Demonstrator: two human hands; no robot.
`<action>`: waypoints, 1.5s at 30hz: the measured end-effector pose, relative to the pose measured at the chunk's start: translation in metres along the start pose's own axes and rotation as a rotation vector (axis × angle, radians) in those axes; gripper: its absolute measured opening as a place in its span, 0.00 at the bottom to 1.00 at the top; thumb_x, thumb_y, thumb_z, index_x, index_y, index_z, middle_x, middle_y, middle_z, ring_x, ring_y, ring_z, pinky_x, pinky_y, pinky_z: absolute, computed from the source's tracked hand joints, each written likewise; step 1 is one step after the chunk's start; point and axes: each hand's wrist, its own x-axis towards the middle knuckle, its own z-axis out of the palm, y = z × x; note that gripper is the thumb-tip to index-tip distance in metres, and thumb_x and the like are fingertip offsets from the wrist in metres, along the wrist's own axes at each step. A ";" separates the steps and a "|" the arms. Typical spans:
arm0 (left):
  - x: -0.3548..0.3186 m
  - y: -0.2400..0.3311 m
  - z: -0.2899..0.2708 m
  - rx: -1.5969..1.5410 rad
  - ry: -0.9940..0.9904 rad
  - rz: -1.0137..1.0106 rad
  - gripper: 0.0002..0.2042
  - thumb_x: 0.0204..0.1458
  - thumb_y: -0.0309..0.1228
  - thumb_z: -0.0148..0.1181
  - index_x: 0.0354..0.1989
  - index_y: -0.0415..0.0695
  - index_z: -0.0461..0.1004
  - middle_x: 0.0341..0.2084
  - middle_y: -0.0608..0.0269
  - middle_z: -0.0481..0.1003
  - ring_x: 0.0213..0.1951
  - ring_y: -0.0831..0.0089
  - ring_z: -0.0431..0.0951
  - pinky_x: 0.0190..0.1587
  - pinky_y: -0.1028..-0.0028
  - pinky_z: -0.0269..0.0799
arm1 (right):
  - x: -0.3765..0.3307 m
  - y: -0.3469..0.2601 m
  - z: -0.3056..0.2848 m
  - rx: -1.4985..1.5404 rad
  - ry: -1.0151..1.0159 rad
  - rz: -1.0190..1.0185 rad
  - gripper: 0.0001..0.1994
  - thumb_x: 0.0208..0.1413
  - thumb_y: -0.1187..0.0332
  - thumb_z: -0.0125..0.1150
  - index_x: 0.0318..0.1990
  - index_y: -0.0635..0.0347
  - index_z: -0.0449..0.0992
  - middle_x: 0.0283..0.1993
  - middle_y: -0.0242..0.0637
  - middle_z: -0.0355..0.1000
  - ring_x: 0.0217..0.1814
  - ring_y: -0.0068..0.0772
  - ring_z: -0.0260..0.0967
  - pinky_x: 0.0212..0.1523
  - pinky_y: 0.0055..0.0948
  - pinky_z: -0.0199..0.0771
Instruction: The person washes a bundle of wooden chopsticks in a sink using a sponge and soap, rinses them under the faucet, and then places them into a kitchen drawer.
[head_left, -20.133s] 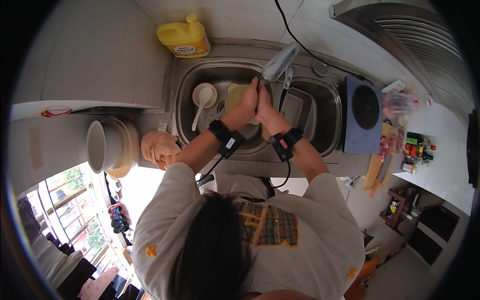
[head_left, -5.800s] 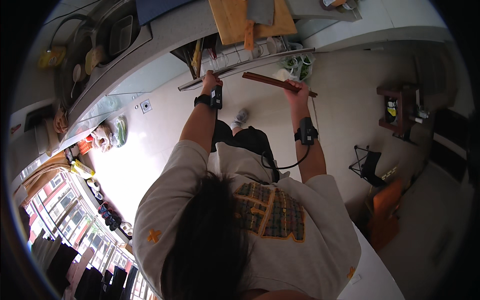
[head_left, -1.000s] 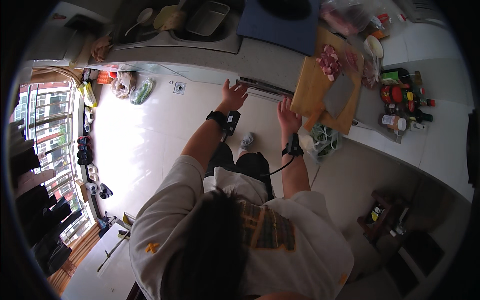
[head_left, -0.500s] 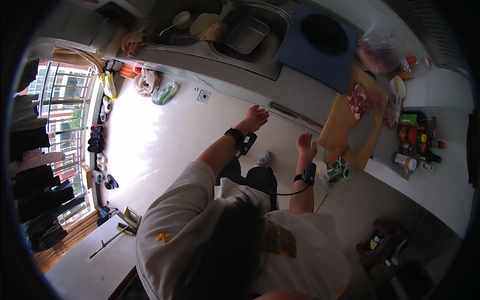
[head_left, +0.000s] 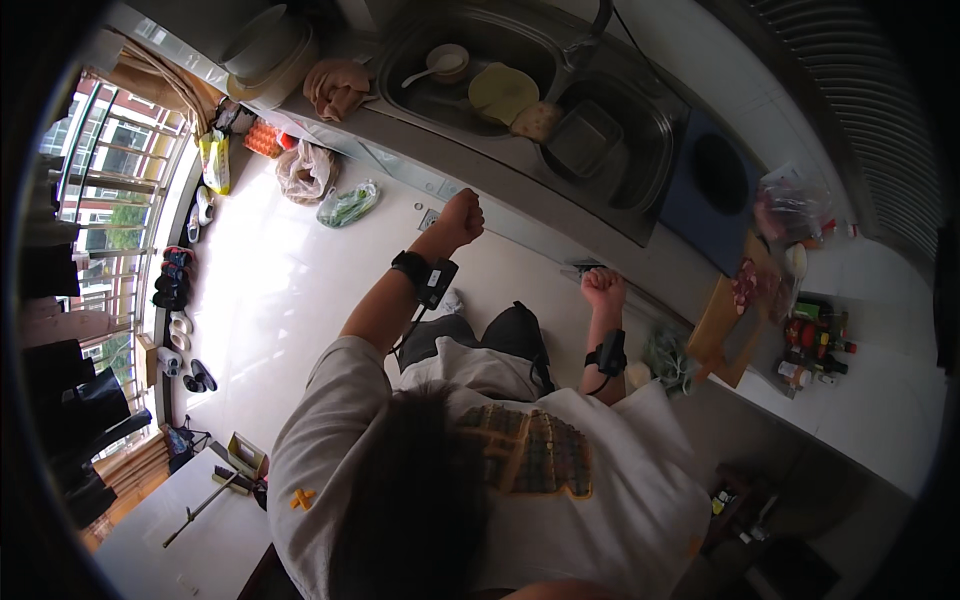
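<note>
My left hand (head_left: 462,217) is raised in front of the counter, its fingers curled into a fist with nothing visible in it. To its right, my right hand (head_left: 603,288) is also closed, held just in front of the cabinet below the counter edge; I see no object in it either. Each wrist carries a black strap with a small box. The double sink (head_left: 617,195) lies ahead of both hands. In it are a bowl with a white spoon (head_left: 430,70), a yellowish round piece (head_left: 503,92), a brown lumpy thing (head_left: 535,120) and a rectangular metal tray (head_left: 584,141).
Right of the sink lies a dark blue board (head_left: 695,205). Beyond it, a wooden cutting board (head_left: 712,318) bears cut meat (head_left: 745,285); sauce bottles (head_left: 805,335) stand farther right. Bagged greens (head_left: 348,203) rest on the floor at left, and shoes (head_left: 175,278) line the window wall.
Both hands have gone from open to closed. My left hand has shifted left and slightly up in view. My body has turned and moved, so the sink shows more fully.
</note>
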 end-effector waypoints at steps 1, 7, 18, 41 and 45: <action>-0.002 0.021 -0.004 0.002 0.020 0.027 0.17 0.41 0.30 0.43 0.07 0.54 0.45 0.05 0.75 0.43 0.09 0.80 0.44 0.11 0.79 0.38 | 0.005 0.019 0.022 -0.028 -0.019 0.040 0.18 0.51 0.69 0.33 0.10 0.52 0.49 0.10 0.26 0.41 0.12 0.21 0.36 0.17 0.23 0.40; 0.024 0.104 -0.008 0.011 0.000 0.175 0.14 0.42 0.30 0.44 0.09 0.52 0.49 0.06 0.73 0.45 0.09 0.78 0.47 0.11 0.79 0.42 | 0.048 0.093 0.141 -0.439 -0.056 0.137 0.14 0.52 0.68 0.36 0.14 0.54 0.54 0.12 0.26 0.46 0.14 0.21 0.42 0.20 0.21 0.45; 0.121 0.197 -0.009 -0.004 -0.066 0.071 0.10 0.49 0.34 0.40 0.20 0.46 0.62 0.14 0.68 0.60 0.16 0.80 0.60 0.18 0.81 0.58 | 0.184 0.154 0.216 -0.496 -0.046 0.186 0.09 0.49 0.71 0.36 0.18 0.57 0.58 0.16 0.30 0.52 0.18 0.24 0.51 0.23 0.22 0.55; 0.257 0.233 0.022 1.285 -0.228 -0.157 0.07 0.44 0.27 0.51 0.17 0.39 0.68 0.14 0.62 0.64 0.14 0.75 0.60 0.18 0.75 0.56 | 0.199 0.139 0.235 -0.445 -0.007 -0.127 0.10 0.52 0.64 0.38 0.22 0.55 0.60 0.18 0.27 0.53 0.19 0.23 0.50 0.22 0.21 0.53; 0.227 0.253 0.040 0.989 -0.166 -0.366 0.08 0.43 0.29 0.51 0.17 0.40 0.67 0.12 0.64 0.64 0.10 0.80 0.57 0.14 0.79 0.51 | 0.182 0.153 0.296 -0.738 -0.030 -0.380 0.15 0.51 0.58 0.42 0.28 0.62 0.65 0.18 0.30 0.59 0.19 0.23 0.53 0.18 0.20 0.51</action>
